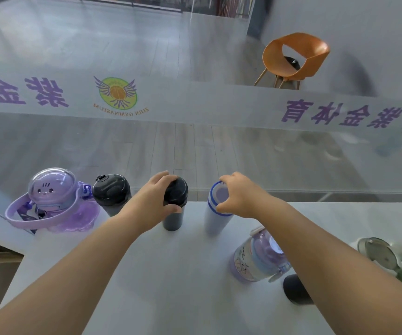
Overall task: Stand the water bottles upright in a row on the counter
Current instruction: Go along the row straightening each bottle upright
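Observation:
Along the far edge of the white counter stand several bottles. At the left is a purple bottle with a clear dome lid, then a grey bottle with a black lid. My left hand grips the black cap of a dark upright bottle. My right hand holds the top of a white bottle with blue rings, which stands upright. Nearer me, right of centre, a lilac clear bottle sits partly behind my right forearm, and a black bottle shows below it.
A green bottle with a steel lid lies at the counter's right edge. A glass pane with purple lettering rises right behind the row. Beyond it are a grey floor and an orange chair. The counter's left edge drops off near the purple bottle.

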Action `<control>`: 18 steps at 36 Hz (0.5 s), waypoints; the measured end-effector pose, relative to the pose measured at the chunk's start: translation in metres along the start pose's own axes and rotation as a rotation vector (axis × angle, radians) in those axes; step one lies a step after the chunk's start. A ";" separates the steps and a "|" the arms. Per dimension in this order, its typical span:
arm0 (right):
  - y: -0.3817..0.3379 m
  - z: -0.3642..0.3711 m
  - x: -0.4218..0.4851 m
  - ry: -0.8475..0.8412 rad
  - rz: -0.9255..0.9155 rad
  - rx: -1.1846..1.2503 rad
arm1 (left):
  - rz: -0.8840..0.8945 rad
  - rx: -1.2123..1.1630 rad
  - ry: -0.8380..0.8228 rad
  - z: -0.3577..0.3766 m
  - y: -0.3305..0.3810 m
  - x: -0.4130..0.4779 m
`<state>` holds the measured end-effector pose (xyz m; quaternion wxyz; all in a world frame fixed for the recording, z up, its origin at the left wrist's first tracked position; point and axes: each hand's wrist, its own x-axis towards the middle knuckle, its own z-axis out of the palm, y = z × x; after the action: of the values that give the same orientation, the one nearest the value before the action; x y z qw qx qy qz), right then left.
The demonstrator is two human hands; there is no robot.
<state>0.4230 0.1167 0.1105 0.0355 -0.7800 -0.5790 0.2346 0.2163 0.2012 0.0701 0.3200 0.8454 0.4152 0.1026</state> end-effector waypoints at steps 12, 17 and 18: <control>0.007 0.002 0.003 0.008 -0.069 0.043 | 0.019 0.040 0.027 0.001 0.004 -0.005; 0.009 0.005 0.003 0.028 -0.064 0.071 | 0.011 0.058 0.037 0.000 0.005 -0.006; 0.009 0.005 0.003 0.034 -0.065 0.075 | 0.010 0.060 0.040 0.000 0.006 -0.006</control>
<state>0.4294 0.1155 0.1019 0.0822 -0.7629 -0.5940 0.2418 0.2164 0.1943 0.0739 0.2857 0.8545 0.4200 0.1086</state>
